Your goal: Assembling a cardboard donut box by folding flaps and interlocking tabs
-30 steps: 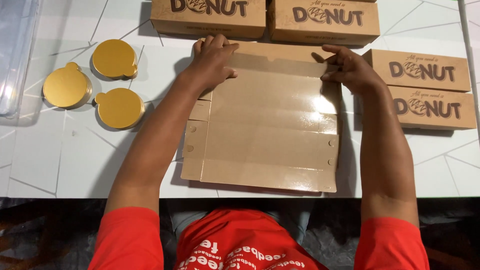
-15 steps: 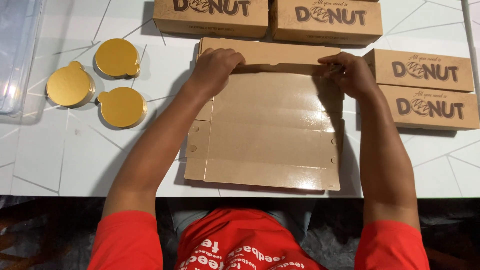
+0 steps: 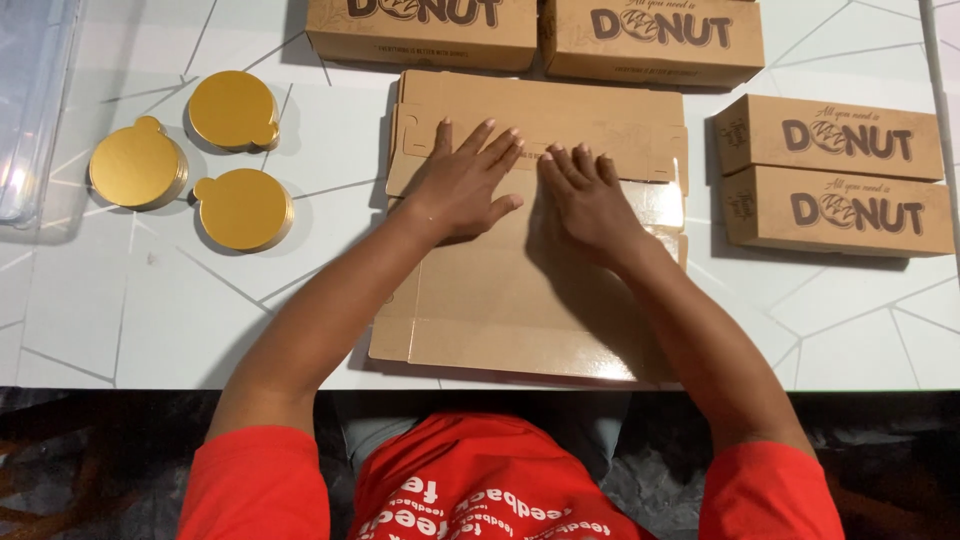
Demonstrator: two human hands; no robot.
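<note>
Both palms now pressed flat on the brown cardboard box blank point(image 3: 530, 230), no longer gripping its far corners as half a second ago. Far flap folded over toward the body, lying doubled on the blank's upper part. Left hand point(image 3: 462, 185) spread wide, fingers fanned across the fold; right hand point(image 3: 590, 200) just beside it, fingers straight and close together, holding nothing. Judged from this: crease being pressed in, fold made but box not yet raised. Left of the blank, three gold round boards point(image 3: 195, 160) on the white table point(image 3: 120, 320). Beyond the blank and to its right, four finished brown boxes point(image 3: 835, 170).
</note>
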